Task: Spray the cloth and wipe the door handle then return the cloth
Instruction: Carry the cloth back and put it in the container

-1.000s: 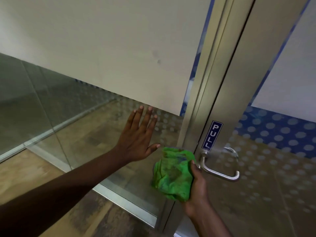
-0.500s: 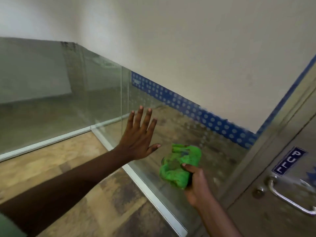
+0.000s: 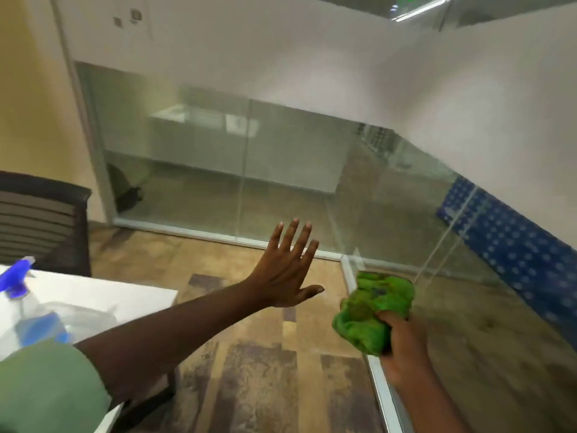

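At far left, on a white table [image 3: 93,295], a spray bottle [image 3: 28,310] w/ a blue trigger head and blue liquid lies tipped over, blurred, so which way the nozzle points can't be told. Behind the table stands a black slatted chair [image 3: 43,220], its back facing the camera, near a yellowish wall [image 3: 28,104]. Bottom left corner: a green sleeve [image 3: 46,389], w/ the bare forearm reaching fwd from it over the table edge.

Centre: the left hand [image 3: 287,273] is held up flat, palm fwd, fingers straight and spread, thumb out to the right. It holds nothing and touches nothing; it hangs over a wood-pattern floor [image 3: 249,370] w/ darker patches. Behind it runs a glass partition [image 3: 249,170], clear at the bottom and frosted white higher up, w/ a metal rail along its base.

Right of centre: the right hand [image 3: 402,351] grips a bunched green cloth [image 3: 371,314] from below, thumb pressed across the wad, fingers wrapped round the back. The cloth is crumpled into a ball w/ darker smudges on it, and sits just right of the left hand, not touching it, roughly above the rail of a second glass panel [image 3: 468,276] that meets the first at a corner. Far right, that panel carries a blue band [image 3: 515,245] w/ pale dots. Door handle isn't in view.
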A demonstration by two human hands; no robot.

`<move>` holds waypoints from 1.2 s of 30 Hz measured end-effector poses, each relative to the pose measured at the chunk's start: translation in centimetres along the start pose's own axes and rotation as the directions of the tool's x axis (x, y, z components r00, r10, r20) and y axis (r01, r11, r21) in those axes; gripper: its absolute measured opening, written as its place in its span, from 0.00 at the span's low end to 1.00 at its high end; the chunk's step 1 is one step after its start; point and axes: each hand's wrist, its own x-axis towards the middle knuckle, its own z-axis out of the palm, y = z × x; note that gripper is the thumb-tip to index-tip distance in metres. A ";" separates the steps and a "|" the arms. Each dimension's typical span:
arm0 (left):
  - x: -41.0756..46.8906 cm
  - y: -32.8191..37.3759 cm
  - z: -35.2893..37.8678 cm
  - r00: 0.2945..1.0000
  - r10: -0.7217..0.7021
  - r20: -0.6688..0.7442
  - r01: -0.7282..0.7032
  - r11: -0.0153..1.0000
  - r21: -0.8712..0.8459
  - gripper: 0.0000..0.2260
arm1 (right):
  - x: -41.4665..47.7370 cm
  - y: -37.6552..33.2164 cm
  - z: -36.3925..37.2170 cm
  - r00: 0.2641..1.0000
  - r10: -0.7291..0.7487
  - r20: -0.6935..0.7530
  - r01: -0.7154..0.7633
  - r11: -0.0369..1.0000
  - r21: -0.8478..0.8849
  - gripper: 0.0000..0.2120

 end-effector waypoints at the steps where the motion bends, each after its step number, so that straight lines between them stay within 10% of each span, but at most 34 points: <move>1: -1.5 -2.1 -0.4 0.998 -0.055 0.023 0.055 0.998 0.027 0.42 | 0.6 0.7 2.1 0.999 0.014 0.043 -0.013 1.000 -0.014 0.12; 13: -20.4 -19.3 -5.1 0.811 -0.571 0.129 0.497 0.788 0.364 0.41 | 3.2 11.0 27.5 0.808 0.265 0.526 -0.140 0.954 -0.266 0.09; 23: -30.6 -24.5 -5.9 0.557 -0.817 0.151 0.635 0.536 0.556 0.41 | 2.9 23.5 43.6 0.471 0.452 0.758 -0.109 0.882 -0.458 0.14; 30: -34.5 -24.7 -5.6 0.475 -0.876 0.083 0.664 0.419 0.619 0.40 | 1.4 31.9 49.3 0.162 0.464 0.871 0.368 0.791 -0.490 0.17; 36: -37.2 -25.4 -5.3 0.432 -0.902 0.026 0.679 0.344 0.649 0.38 | 0.4 36.7 51.4 -0.170 0.417 0.893 0.819 0.564 -0.108 0.07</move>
